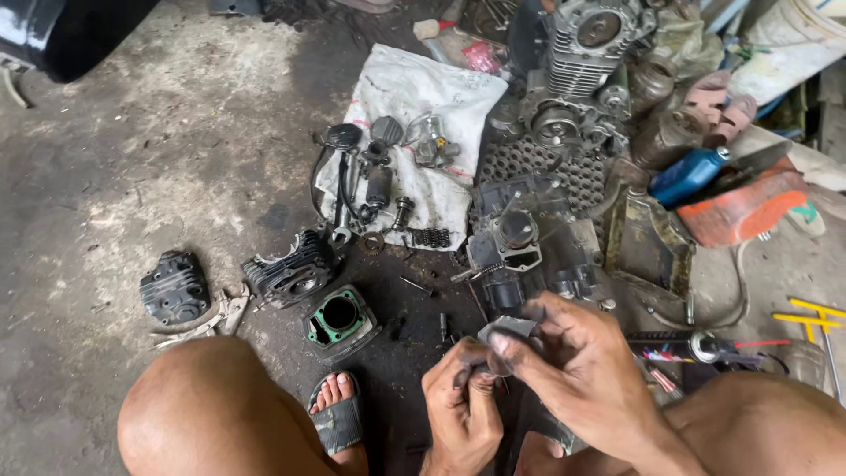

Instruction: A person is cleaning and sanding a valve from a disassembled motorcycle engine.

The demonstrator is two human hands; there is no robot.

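Low in the frame, between my bare knees, both hands work on a small grey metal part (508,329). My left hand (460,404) grips it from below with greasy fingers closed. My right hand (577,361) pinches its upper edge between thumb and fingers. Just beyond my hands sits a dark engine case (529,251) with a round piston top showing. On the ground to the left lie a finned cylinder block (291,273), a cylinder with a green gasket (340,319) and a black finned cover (174,286).
A dirty white cloth (414,106) carries several small parts, bolts and a spring. A finned engine head (586,53) stands at the back. A blue bottle (692,174), an orange container (745,207), pliers (220,316) and a yellow-handled tool (811,319) lie around. My sandalled foot (337,414) rests on the oily concrete.
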